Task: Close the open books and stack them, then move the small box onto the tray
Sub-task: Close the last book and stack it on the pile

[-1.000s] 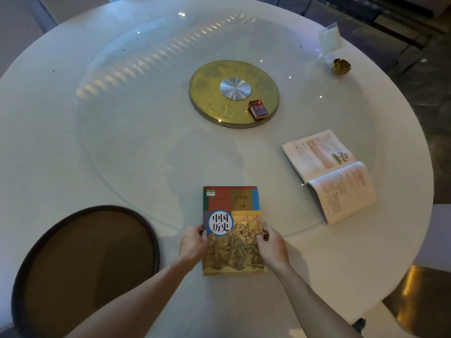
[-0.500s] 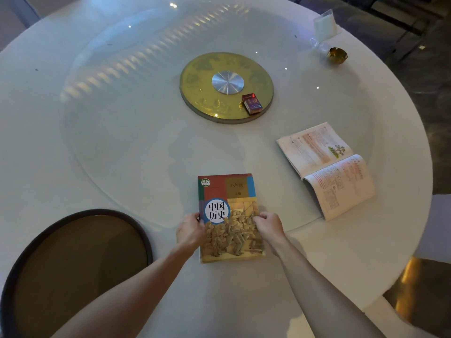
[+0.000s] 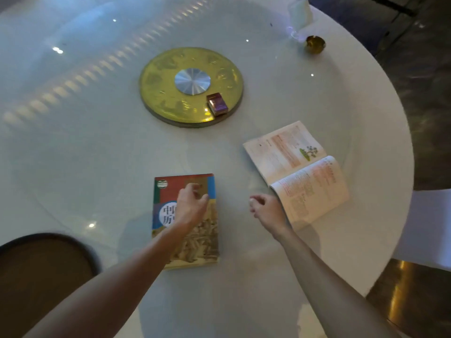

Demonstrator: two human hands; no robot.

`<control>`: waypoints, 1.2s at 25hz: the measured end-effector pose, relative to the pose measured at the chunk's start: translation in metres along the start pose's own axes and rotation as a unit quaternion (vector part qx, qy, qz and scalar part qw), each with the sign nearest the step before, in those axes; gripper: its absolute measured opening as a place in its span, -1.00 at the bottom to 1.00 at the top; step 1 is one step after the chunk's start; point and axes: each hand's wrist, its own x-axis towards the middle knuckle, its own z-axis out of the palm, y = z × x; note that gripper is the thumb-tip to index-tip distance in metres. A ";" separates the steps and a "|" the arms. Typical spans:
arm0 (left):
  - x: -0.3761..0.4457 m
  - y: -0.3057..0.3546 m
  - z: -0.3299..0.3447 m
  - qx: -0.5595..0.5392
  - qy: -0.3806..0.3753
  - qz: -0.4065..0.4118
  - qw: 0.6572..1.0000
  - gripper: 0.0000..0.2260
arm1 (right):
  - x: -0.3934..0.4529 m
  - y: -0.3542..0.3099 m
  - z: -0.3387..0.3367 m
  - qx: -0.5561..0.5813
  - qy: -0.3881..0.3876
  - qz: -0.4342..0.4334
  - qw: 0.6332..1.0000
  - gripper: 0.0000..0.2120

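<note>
**Step in hand: one book closed, second book to be closed**

Round white table [image 3: 268, 301] with a glass turntable fills the frame.

1. Lower left: the dark round tray [image 3: 36, 272] lies at the table edge, with nothing visible on the part in view.
2. Centre: the closed book [image 3: 195, 247] lies cover up. The left hand [image 3: 191, 207] hovers above its upper half, fingers loosely curled, holding nothing; contact with the cover cannot be confirmed.
3. Upper centre: the small box [image 3: 217, 104] sits on the gold disc [image 3: 161, 93], well apart from the tray.
4. Right of centre: the right hand [image 3: 267, 209] is empty, fingers half curled, just beside the lower page of the open book [image 3: 296, 172].

Judgement: closing of the open book comes next. This calls for catching one half and folding it over, then placing the book on the closed one with edges aligned. The box transfer follows.
</note>
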 end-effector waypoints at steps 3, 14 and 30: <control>0.005 0.052 0.059 -0.052 -0.132 0.030 0.989 -0.68 | 0.028 0.005 -0.077 -0.012 0.090 -0.023 0.996 -0.82; -0.018 0.115 0.181 -0.275 -0.268 -0.184 0.905 -0.70 | 0.095 0.088 -0.224 0.012 0.130 0.110 0.985 -0.35; 0.016 0.111 0.089 -0.556 -0.158 -0.240 0.780 -0.78 | 0.108 0.040 -0.227 0.363 -0.038 0.063 0.929 -0.88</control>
